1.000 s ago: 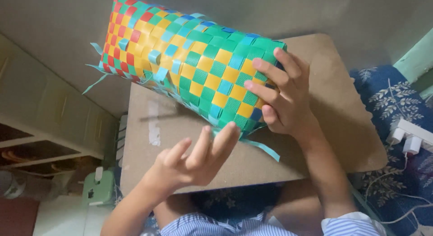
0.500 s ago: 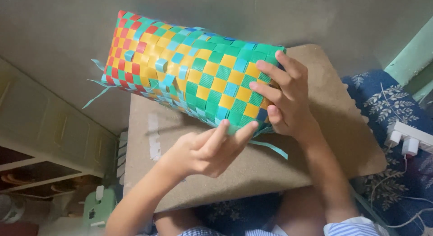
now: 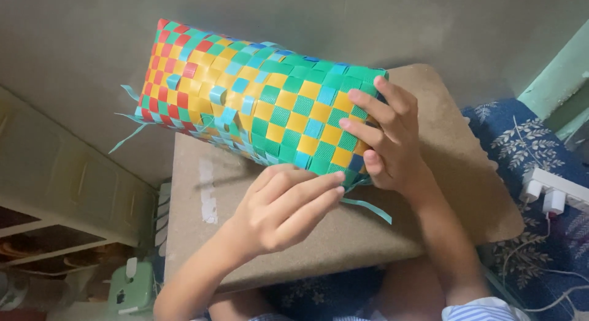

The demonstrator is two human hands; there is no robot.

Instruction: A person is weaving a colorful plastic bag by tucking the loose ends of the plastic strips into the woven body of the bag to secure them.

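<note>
Where the woven basket is lifted above the brown board, its lower edge hangs just past the fingertips of both hands, with loose green strips trailing from that edge. The right hand grips the basket's near end, 3 fingers spread flat on the checkered side and the thumb tucked under its corner. The left hand sits just below the basket, fingers curled together and pinching at the lower edge where a strip comes out; whether it actually clamps the strip cannot be told. Beyond the right hand the board runs to a rounded corner, and past that lies a blue floral cloth with a white power strip. To the outside of the left hand the board's straight edge drops to a cream shelf unit, leaving open board between the wrist and that edge.

Against 0.5 s ago, the left hand has closed from spread fingers into a tighter pinch and moved nearer the right hand, while the basket has kept much the same tilt.
</note>
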